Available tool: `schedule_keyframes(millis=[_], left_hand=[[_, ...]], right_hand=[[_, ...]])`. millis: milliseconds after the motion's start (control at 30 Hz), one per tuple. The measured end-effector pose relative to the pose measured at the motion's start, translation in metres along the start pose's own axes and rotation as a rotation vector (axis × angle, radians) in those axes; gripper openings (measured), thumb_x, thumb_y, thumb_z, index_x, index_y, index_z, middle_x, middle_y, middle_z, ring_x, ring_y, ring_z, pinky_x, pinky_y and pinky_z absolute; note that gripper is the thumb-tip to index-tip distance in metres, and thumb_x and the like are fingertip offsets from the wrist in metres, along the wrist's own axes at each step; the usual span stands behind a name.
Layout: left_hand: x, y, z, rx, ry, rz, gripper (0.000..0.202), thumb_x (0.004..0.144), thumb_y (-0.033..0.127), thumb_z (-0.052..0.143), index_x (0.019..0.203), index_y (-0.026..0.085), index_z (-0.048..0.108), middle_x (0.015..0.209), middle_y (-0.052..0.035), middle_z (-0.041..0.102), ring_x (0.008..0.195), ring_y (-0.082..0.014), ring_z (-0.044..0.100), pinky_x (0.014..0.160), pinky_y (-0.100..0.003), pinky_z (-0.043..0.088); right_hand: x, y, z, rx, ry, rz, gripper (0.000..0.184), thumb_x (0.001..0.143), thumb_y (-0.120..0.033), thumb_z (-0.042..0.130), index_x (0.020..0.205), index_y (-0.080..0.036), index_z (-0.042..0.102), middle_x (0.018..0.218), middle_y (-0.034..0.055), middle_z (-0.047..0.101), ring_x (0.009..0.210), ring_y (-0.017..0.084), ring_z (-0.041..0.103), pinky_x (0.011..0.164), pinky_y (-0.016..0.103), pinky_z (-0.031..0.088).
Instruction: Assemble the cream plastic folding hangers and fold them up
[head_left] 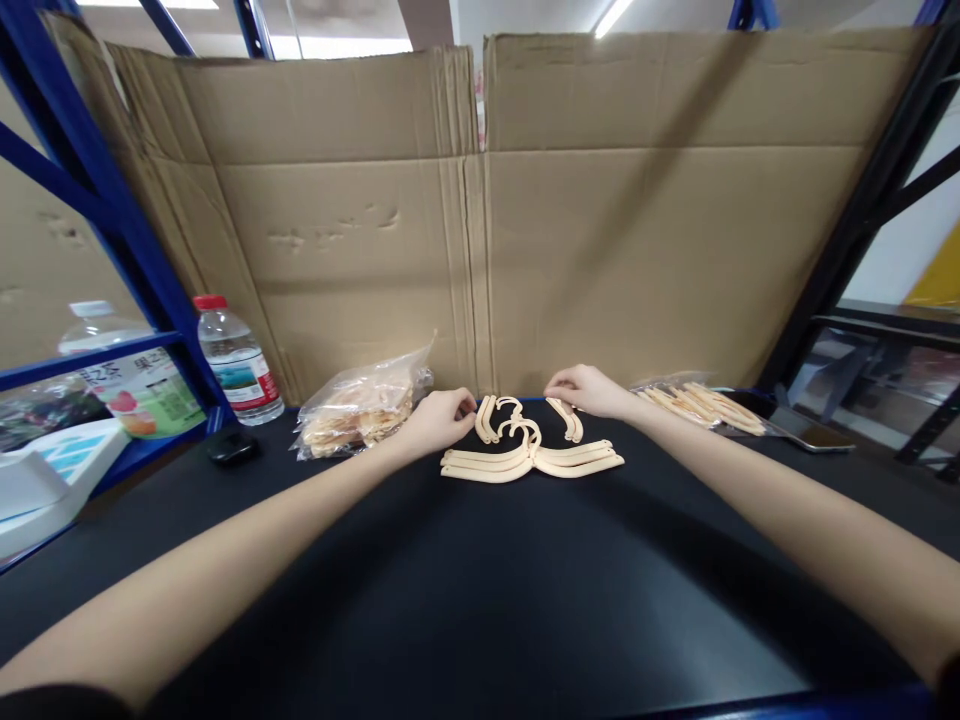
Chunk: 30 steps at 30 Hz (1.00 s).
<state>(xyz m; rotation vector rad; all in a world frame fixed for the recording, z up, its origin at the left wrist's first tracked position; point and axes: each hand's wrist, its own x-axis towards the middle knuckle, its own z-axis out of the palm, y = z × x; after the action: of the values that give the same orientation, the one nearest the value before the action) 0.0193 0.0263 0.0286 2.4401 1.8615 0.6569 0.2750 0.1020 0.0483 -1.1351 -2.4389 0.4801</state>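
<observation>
Fingers curled, our left hand and right hand flank the rear hangers; whether either pinches, we can't tell. Front hangers lie nearer us, nested, likely to stay aligned.

Hangers mid-table, hanger parts just behind. Person's left hand at parts' left side, right hand at their right. Left bag beyond left hand; mouse further left, bottle behind mouse. Right bag past right hand, phone right of that. Cardboard along back.
</observation>
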Motion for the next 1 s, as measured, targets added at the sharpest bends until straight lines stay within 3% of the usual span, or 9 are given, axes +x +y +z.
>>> schedule_keyframes(millis=[100, 233, 367, 533, 733, 1000], left_hand=[[0.024, -0.001, 0.009, 0.091, -0.091, -0.153, 0.019, 0.090, 0.029, 0.057, 0.099, 0.013, 0.061, 0.097, -0.0055, 0.065, 0.085, -0.0180, 0.064, 0.078, -0.038, 0.053], [0.042, -0.002, 0.019, 0.175, -0.180, -0.301, 0.026, 0.091, 0.032, 0.057, 0.110, 0.014, 0.059, 0.109, -0.0076, 0.062, 0.094, -0.0207, 0.062, 0.080, -0.040, 0.053], [0.046, -0.003, 0.025, 0.209, -0.214, -0.346, 0.027, 0.091, 0.031, 0.057, 0.112, 0.015, 0.058, 0.112, -0.0081, 0.061, 0.096, -0.0214, 0.062, 0.082, -0.041, 0.052], [0.043, -0.007, 0.030, 0.212, -0.205, -0.359, 0.027, 0.091, 0.031, 0.056, 0.113, 0.015, 0.058, 0.114, -0.0084, 0.060, 0.098, -0.0217, 0.061, 0.083, -0.041, 0.052], [0.046, -0.005, 0.033, 0.189, -0.213, -0.393, 0.028, 0.091, 0.031, 0.057, 0.114, 0.015, 0.057, 0.113, -0.0084, 0.060, 0.097, -0.0217, 0.061, 0.082, -0.041, 0.052], [0.048, 0.001, 0.031, 0.158, -0.217, -0.407, 0.029, 0.090, 0.030, 0.058, 0.115, 0.015, 0.057, 0.115, -0.0088, 0.059, 0.098, -0.0222, 0.061, 0.082, -0.041, 0.052]], right_hand=[[0.032, -0.010, 0.014, -0.074, -0.081, 0.133, 0.029, 0.087, -0.035, 0.060, 0.073, -0.011, 0.067, 0.059, 0.0028, 0.064, 0.063, 0.015, 0.062, 0.068, 0.027, 0.047], [0.063, -0.017, 0.037, -0.122, -0.194, 0.323, 0.033, 0.091, -0.042, 0.056, 0.081, -0.012, 0.063, 0.074, 0.0013, 0.065, 0.065, 0.013, 0.062, 0.067, 0.030, 0.052], [0.076, -0.019, 0.052, -0.081, -0.279, 0.436, 0.026, 0.092, -0.036, 0.056, 0.093, -0.011, 0.062, 0.086, 0.0033, 0.065, 0.072, 0.013, 0.063, 0.066, 0.029, 0.054], [0.078, -0.017, 0.057, 0.033, -0.304, 0.535, 0.022, 0.092, -0.029, 0.058, 0.104, -0.012, 0.060, 0.098, 0.0058, 0.062, 0.080, 0.015, 0.062, 0.068, 0.031, 0.054], [0.073, -0.012, 0.054, 0.247, -0.214, 0.591, 0.021, 0.093, -0.029, 0.056, 0.103, -0.012, 0.059, 0.093, 0.0044, 0.062, 0.072, 0.013, 0.061, 0.061, 0.027, 0.054], [0.055, -0.017, 0.038, 0.643, 0.053, 0.488, 0.023, 0.094, -0.032, 0.054, 0.101, -0.011, 0.059, 0.089, 0.0038, 0.062, 0.068, 0.011, 0.060, 0.059, 0.025, 0.053]])
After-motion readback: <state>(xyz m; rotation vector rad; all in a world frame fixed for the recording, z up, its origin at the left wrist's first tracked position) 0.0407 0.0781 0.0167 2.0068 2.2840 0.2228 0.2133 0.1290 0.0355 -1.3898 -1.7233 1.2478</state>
